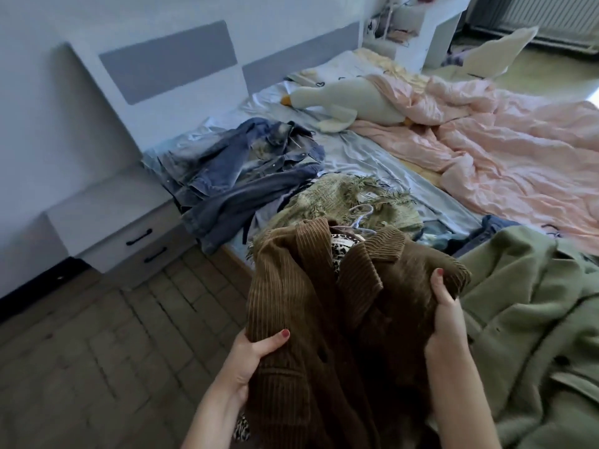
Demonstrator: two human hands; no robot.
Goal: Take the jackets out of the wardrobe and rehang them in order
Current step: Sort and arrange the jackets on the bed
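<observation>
Both the left hand (251, 356) and right hand (445, 322) grip the brown corduroy jacket (340, 319) above the bed's edge (233, 251); best lay it flat, collar up, beside the green coat (534, 319).

1 head cam, angled fwd & down, close over bed (372, 150) edge.

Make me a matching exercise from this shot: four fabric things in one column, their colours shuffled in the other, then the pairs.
Things:
1. corduroy jacket
2. denim jacket
3. wool coat
4. quilt

Colours:
A. pink
B. brown
C. green
D. blue

Pairs: 1-B, 2-D, 3-C, 4-A
</observation>
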